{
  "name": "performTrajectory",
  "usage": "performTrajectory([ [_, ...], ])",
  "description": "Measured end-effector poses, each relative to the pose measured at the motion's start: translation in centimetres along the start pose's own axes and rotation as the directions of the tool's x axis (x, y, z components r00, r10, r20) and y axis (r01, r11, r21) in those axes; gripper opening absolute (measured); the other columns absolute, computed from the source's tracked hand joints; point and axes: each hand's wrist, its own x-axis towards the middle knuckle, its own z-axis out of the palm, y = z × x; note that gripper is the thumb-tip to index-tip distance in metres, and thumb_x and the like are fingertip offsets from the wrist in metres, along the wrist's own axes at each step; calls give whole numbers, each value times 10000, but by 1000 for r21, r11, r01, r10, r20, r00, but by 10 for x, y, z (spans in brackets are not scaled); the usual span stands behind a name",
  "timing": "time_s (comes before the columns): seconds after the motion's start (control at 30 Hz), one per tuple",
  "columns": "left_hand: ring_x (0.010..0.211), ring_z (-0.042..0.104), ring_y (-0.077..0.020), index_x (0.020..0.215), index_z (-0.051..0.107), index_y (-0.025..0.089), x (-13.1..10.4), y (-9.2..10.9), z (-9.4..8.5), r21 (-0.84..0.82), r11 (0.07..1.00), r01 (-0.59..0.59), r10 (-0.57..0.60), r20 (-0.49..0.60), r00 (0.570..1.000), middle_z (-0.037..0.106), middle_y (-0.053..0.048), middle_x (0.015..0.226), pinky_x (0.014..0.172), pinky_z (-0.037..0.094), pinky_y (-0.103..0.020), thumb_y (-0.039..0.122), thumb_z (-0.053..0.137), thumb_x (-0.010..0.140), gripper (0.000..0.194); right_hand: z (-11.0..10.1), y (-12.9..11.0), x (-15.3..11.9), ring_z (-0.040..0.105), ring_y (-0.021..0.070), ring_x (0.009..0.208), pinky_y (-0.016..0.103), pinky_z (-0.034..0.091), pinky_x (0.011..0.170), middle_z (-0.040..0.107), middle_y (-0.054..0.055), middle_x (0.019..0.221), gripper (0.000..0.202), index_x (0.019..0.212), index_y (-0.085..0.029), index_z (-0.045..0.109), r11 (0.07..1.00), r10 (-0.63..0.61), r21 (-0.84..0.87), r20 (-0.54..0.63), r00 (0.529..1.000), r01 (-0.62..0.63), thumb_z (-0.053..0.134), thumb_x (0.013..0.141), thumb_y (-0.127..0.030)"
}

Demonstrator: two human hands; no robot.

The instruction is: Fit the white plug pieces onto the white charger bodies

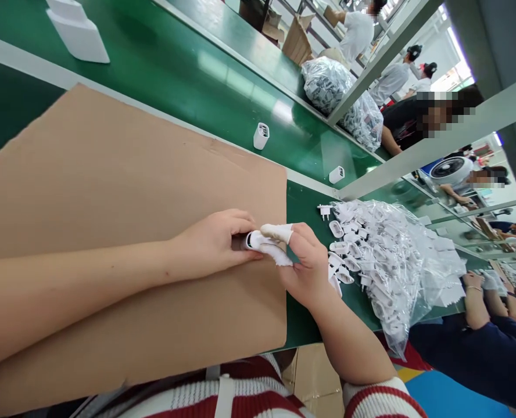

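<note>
You do best to grip the white piece [253, 240] squarely over the cardboard [110, 174] — the fingers of your left hand [214, 237] clamped on one end, the white-capped ones of your right hand [305, 258] on the other — with light, even pressure against slipping.

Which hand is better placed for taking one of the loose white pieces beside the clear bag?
Probably the right hand: it is nearer to the loose pieces, while the left hand is farther, over the cardboard. Both hands are on the held piece, so the right would need freeing first.
</note>
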Motion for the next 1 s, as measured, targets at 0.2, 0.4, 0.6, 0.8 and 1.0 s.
performTrajectory([
  [0.2, 917, 652, -219, 888, 745, 205, 1, -1, 0, 15, 1000, 7, -7, 16, 1000, 706, -27, 907, 785, 518, -307, 489, 691, 897, 289, 2, -6, 5, 614, 200, 816, 324, 536, 714, 673, 39, 824, 141, 1015, -230, 691, 995, -36, -87, 49, 998, 40, 610, 967, -125],
  [0.4, 875, 648, -213, 834, 713, 201, 0, 2, 1, 25, 1000, 13, -13, -1, 1000, 690, -25, 874, 749, 501, -306, 483, 679, 891, 290, 1, -13, 11, 490, 183, 704, 308, 415, 645, 611, 23, 760, 202, 829, -218, 616, 976, -25, -210, 109, 994, 47, 561, 842, -24],
  [0.6, 867, 659, -222, 840, 712, 208, -2, 1, 4, 27, 998, 50, -49, -34, 998, 697, -30, 886, 769, 522, -325, 538, 691, 860, 331, 4, -12, 9, 540, 175, 734, 287, 406, 654, 591, 11, 750, 150, 785, -219, 605, 985, 85, -157, 102, 991, -68, 595, 807, -72],
  [0.8, 839, 680, -243, 918, 754, 221, -1, 10, 7, 5, 991, 135, -135, 7, 991, 732, -37, 913, 758, 542, -344, 586, 721, 827, 378, 3, 3, 4, 647, 187, 836, 294, 495, 761, 698, 14, 870, 82, 944, -234, 692, 968, 240, 35, 131, 962, -247, 680, 864, -217],
  [1.0, 920, 648, -220, 1205, 724, 241, 34, -4, -53, 143, 914, 381, -296, -410, 863, 749, -5, 1124, 837, 508, -303, 581, 782, 811, 524, -41, 48, 9, 550, 306, 1346, 452, 421, 1155, 610, 156, 1455, 453, 1446, -178, 596, 863, 459, -249, 28, 888, -439, 557, 999, -240],
])
